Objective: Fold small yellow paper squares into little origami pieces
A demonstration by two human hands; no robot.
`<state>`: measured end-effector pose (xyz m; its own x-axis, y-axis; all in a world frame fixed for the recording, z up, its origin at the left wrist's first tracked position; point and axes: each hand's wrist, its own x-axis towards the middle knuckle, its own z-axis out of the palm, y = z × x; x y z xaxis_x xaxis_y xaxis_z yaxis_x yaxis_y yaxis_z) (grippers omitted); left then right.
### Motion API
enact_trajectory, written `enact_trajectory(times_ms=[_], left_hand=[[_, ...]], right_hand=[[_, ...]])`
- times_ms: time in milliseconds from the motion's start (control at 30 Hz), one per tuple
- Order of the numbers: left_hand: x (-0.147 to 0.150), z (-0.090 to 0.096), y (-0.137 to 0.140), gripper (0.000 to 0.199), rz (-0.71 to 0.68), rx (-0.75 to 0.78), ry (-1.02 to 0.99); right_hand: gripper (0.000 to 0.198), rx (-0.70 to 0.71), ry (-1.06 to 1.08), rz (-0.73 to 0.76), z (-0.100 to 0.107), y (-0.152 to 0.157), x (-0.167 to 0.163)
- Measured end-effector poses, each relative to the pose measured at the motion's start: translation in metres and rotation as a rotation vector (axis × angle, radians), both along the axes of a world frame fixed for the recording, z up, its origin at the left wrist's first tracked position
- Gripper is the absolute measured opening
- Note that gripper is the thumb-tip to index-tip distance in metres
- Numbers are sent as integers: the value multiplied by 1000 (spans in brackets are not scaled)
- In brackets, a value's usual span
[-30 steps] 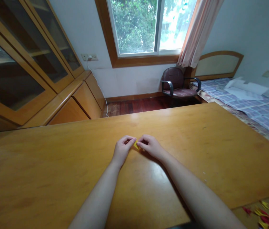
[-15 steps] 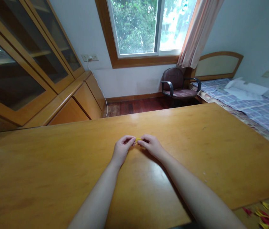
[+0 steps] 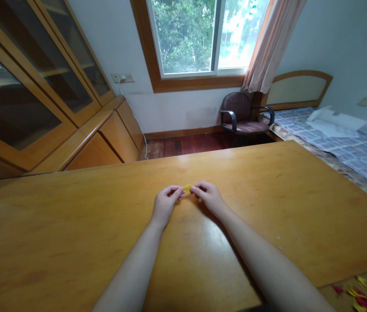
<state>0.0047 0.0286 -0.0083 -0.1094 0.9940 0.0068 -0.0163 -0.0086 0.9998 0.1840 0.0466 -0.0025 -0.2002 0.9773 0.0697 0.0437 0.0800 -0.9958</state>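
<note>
Between my two hands is a small yellow piece (image 3: 187,188), perhaps folded paper; its exact kind is too small to make out. My left hand (image 3: 167,201) pinches its left end between thumb and fingers. At the right end, my right hand (image 3: 208,197) grips it the same way. Both hands are held over the middle of the wooden table (image 3: 105,225), and the fingertips hide the ends of the piece.
Several red and yellow pieces (image 3: 358,297) lie on a lower surface at the bottom right. Beyond the table stand a chair (image 3: 240,112) and a bed with a checked cover (image 3: 349,138). A glass-door cabinet (image 3: 89,117) stands on the left.
The fingertips have drawn slightly apart, with my right hand a little farther right. More of the yellow piece shows between them.
</note>
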Motion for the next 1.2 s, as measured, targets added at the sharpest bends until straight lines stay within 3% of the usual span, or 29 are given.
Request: enact_trajectory(times_ms=[433,733,1067,1200], left_hand=[[1,0,1,32,43,5,-66],[1,5,-1,18,-32,128,100],[-6,3,3,20,107,69,22],[-5,3,2,21,86,91,25]], right_hand=[[25,12,33,-54,-2,-3,1],[21,226,-112,-4,-5,-4,-1],[24,166,-11,-157,-7,2,5],[23,158,-10,-69,-9,2,3]])
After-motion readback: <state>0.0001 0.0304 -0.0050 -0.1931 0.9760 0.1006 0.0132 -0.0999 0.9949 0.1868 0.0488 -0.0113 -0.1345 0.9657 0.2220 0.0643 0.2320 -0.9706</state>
